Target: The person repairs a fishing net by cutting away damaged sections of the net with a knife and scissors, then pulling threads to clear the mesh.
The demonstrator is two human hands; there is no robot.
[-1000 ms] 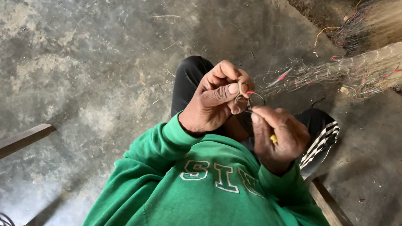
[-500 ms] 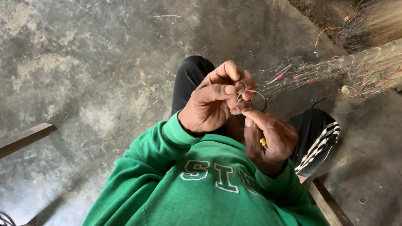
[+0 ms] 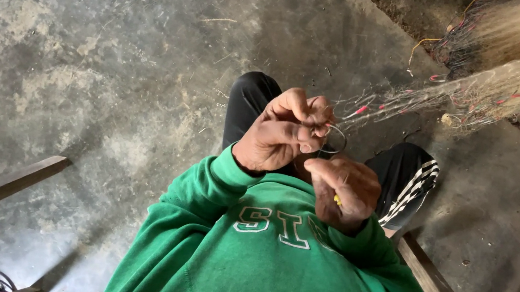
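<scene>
A wooden plank (image 3: 5, 185) lies at the far left on the concrete floor (image 3: 89, 72). Above the green sweatshirt (image 3: 249, 259), the left hand (image 3: 280, 135) is curled tight, fingertips pinching a thin wire loop (image 3: 335, 137) held over the knees. The right hand (image 3: 344, 192) is closed too, gripping something small and yellow (image 3: 337, 200). It looks like the wire is being bent to shape; the next twist wants a firm pinch. Tangled wires (image 3: 455, 101) lie right.

Concrete floor (image 3: 108, 68), wire bundle (image 3: 468, 96), plank (image 3: 2, 188)
</scene>
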